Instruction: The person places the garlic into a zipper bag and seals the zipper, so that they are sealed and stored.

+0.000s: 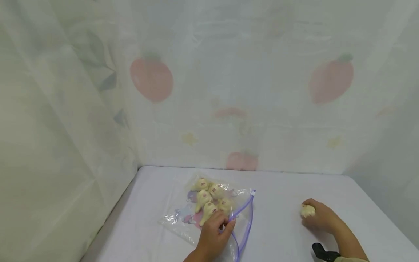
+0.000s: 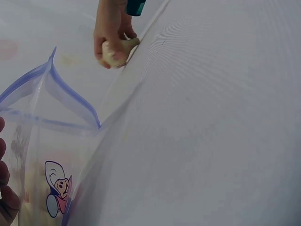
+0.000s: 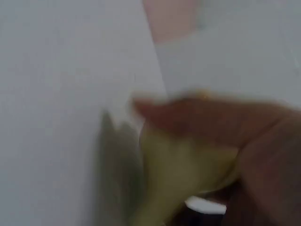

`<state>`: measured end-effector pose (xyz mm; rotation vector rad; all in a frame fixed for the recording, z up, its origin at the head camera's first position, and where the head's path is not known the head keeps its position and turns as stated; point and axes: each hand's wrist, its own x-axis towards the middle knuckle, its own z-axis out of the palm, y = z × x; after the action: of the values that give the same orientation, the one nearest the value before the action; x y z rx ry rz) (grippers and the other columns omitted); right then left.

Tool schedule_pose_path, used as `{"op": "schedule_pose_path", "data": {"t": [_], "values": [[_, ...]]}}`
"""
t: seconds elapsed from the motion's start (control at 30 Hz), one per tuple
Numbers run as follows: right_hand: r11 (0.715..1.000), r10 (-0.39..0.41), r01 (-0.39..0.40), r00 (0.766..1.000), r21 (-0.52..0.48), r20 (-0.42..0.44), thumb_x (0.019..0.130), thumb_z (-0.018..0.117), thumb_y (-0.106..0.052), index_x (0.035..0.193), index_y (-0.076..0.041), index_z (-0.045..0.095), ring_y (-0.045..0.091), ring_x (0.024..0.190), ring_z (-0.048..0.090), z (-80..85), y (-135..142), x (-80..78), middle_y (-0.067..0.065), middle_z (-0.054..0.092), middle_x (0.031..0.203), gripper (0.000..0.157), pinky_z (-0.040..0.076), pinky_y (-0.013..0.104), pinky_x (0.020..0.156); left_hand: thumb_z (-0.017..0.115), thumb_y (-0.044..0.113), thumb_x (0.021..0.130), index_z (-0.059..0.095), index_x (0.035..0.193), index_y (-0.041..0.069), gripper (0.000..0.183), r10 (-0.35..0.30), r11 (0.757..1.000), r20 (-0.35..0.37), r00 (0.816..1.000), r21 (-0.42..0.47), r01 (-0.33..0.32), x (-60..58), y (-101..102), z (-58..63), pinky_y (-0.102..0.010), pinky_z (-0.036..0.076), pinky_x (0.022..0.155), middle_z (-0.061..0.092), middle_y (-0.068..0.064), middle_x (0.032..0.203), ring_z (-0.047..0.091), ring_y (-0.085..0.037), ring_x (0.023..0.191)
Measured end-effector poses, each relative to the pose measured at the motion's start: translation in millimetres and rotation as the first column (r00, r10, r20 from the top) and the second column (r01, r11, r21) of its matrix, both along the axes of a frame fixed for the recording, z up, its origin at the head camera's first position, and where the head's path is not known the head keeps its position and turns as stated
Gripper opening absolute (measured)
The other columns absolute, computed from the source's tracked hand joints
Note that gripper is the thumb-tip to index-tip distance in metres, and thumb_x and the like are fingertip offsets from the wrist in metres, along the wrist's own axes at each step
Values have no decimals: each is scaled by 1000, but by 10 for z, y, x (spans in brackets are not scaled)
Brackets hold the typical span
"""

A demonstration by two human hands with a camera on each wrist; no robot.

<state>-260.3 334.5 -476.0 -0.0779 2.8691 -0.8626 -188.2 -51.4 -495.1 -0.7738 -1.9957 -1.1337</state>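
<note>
A clear zip bag point(image 1: 173, 220) with a purple zip edge and cartoon prints lies on the white table, several pale yellow figurines point(image 1: 203, 197) inside it. My left hand point(image 1: 214, 233) pinches the bag near its opening, which faces right and gapes. Away to the right, my right hand point(image 1: 322, 217) holds another pale yellow figurine point(image 1: 307, 210) over the table. The left wrist view shows this figurine point(image 2: 114, 55) between the fingers, a narrower part sticking out. It is blurred in the right wrist view, under the thumb point(image 3: 188, 117).
The white table point(image 1: 275, 203) ends at a curtain point(image 1: 242, 83) with faded fruit prints behind it. Another sheet point(image 1: 59, 153) hangs along the left side. A black strap end point(image 1: 322, 251) juts from the right wrist.
</note>
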Motion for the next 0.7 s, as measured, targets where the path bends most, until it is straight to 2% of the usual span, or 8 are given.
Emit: {"op": "schedule_pose_path", "data": {"t": [0.07,0.17,0.27,0.37,0.43,0.53,0.7], "values": [[988,-1,6,999,-153,34,80,79,-30,122,-4,55,23,81,53,6,-144,65,12,61,97,55,44,35,62,69,10,89,51,73,20,26,-2,1000,7,1000,-2,2,-1,0,-3,-10,41,57,48,8,72,48,-8,61],[947,5,4,1000,-321,27,83,77,-32,119,-6,55,20,80,53,68,-382,155,8,58,95,50,48,32,61,69,10,90,51,73,20,27,-1,1000,22,1000,-9,2,-11,-2,-9,-10,41,57,47,9,72,48,-8,61],[914,7,-20,999,-405,-34,82,79,-29,116,-7,52,19,81,53,203,-600,230,10,57,98,48,49,30,62,69,11,90,50,72,21,27,6,1000,29,1000,-15,-6,-31,-6,-23,-10,41,57,46,10,72,47,-7,61],[883,3,-52,994,-466,-106,80,81,-26,115,-8,46,19,87,56,359,-761,292,14,59,112,52,51,30,64,69,12,90,49,72,22,29,13,1000,57,998,-10,-12,-38,-12,-30,-9,40,57,45,11,72,45,-6,61],[853,8,-78,991,-516,-136,80,81,-22,114,-7,43,19,90,59,447,-833,332,17,59,122,54,54,30,65,70,13,90,48,72,22,29,15,1000,58,998,-9,-14,-38,-16,-36,-8,39,57,45,11,72,44,-5,61],[789,37,-133,985,-600,-171,80,80,-15,107,-6,39,18,95,64,530,-899,385,17,61,128,50,56,30,68,70,12,89,49,71,21,30,12,1000,36,999,-7,-12,-37,-15,-44,-6,37,58,45,10,71,44,-3,61],[627,75,-223,971,-747,-227,85,70,0,89,-11,31,17,103,69,558,-956,426,4,69,118,41,58,29,74,71,10,88,50,72,20,28,-1,1000,-7,1000,1,1,-31,-7,-53,-4,36,59,46,8,70,44,-3,61]]}}
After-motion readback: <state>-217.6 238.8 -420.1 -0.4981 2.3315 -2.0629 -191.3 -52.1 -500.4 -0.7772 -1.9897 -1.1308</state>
